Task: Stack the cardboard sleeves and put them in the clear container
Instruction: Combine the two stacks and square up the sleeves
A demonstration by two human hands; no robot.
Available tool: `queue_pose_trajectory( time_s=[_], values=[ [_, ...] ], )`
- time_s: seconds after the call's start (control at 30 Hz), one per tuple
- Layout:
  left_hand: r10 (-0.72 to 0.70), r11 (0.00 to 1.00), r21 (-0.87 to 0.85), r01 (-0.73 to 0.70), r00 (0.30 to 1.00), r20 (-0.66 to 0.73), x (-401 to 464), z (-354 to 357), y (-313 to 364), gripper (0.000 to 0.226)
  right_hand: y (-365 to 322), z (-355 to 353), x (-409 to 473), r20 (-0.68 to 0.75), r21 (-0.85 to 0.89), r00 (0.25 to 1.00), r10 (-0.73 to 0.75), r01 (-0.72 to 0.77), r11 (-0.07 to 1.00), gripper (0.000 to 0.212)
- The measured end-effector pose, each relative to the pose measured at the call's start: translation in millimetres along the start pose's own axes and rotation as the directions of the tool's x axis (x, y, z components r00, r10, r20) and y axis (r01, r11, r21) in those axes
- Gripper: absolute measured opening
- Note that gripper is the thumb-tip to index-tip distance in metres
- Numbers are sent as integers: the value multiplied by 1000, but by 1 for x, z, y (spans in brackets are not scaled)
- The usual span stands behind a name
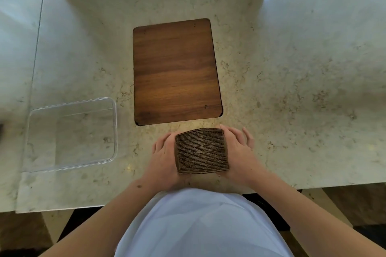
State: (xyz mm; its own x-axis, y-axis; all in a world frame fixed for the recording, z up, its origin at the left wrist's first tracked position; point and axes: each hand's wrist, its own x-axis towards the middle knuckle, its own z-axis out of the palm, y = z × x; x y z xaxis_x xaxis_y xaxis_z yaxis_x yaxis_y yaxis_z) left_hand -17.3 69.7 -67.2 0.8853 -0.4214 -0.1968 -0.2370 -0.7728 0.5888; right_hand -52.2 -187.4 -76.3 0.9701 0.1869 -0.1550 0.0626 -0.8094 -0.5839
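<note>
Stack of cardboard sleeves point(201, 150) sits at the near edge of the surface point(292, 69), squeezed between the left hand point(165, 152) and right hand point(237, 148), each grip pressing flat on a side. Probably light but slidey, so I'd keep squeezing both ends. Clear container point(71, 134) sits empty off left, wooden board point(176, 71) beyond.

Ribbed brown cardboard sleeves point(201, 151), dark walnut-grained board point(176, 71), beige speckled marble counter point(292, 81), clear container point(71, 134)
</note>
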Motion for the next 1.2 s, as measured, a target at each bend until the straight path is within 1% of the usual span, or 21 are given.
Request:
queue_pose_trajectory(
  time_s=[0.1, 0.17, 0.27, 0.4, 0.43, 0.5, 0.63, 0.73, 0.8, 0.87, 0.93, 1.07, 1.2],
  values=[
    [6, 998, 57, -9, 999, 49, -1, 2, -5, 108, -3, 2, 0, 7, 26, 1000, -6, 6, 1000, 109],
    [-2, 998, 56, -2, 997, 73, 2, 1, -7, 108, -4, 2, 1, -7, 42, 1000, -11, 12, 999, 106],
    [21, 998, 60, -27, 994, 110, 3, -4, -8, 110, -6, -2, 1, -2, 48, 1000, 14, -14, 999, 107],
    [12, 1000, 25, -16, 990, 142, 2, -15, -6, 132, -7, -3, 2, -20, 77, 1000, 19, -18, 997, 110],
    [18, 1000, 21, -22, 988, 152, 3, -17, -5, 134, -6, -3, 2, -16, 80, 1000, 22, -21, 997, 111],
    [55, 996, 60, -66, 983, 173, 6, -21, -1, 128, -6, -2, 2, -7, 81, 1000, 28, -27, 996, 113],
    [107, 982, 135, -129, 982, 156, 8, -18, 4, 109, -5, 0, 3, 2, 83, 1000, 26, -26, 996, 115],
    [115, 979, 149, -138, 981, 155, 5, -14, 4, 105, 0, -1, 3, 20, 92, 1000, 1, -3, 996, 122],
    [119, 979, 149, -140, 983, 141, 5, -12, 3, 104, 3, -6, 4, 68, 99, 997, -31, 25, 995, 131],
    [122, 980, 144, -139, 985, 126, 4, -11, 2, 103, 5, -14, 7, 120, 97, 990, -74, 62, 993, 135],
    [119, 980, 142, -138, 984, 129, 5, -10, 2, 101, 5, -19, 11, 148, 75, 981, -122, 112, 991, 131],
    [111, 982, 139, -131, 984, 140, 7, -10, 4, 100, 2, -21, 16, 150, 55, 974, -168, 161, 985, 113],
    [106, 983, 136, -126, 983, 148, 8, -13, 7, 101, 0, -20, 20, 170, 134, 970, -173, 151, 979, 106]
  ],
)
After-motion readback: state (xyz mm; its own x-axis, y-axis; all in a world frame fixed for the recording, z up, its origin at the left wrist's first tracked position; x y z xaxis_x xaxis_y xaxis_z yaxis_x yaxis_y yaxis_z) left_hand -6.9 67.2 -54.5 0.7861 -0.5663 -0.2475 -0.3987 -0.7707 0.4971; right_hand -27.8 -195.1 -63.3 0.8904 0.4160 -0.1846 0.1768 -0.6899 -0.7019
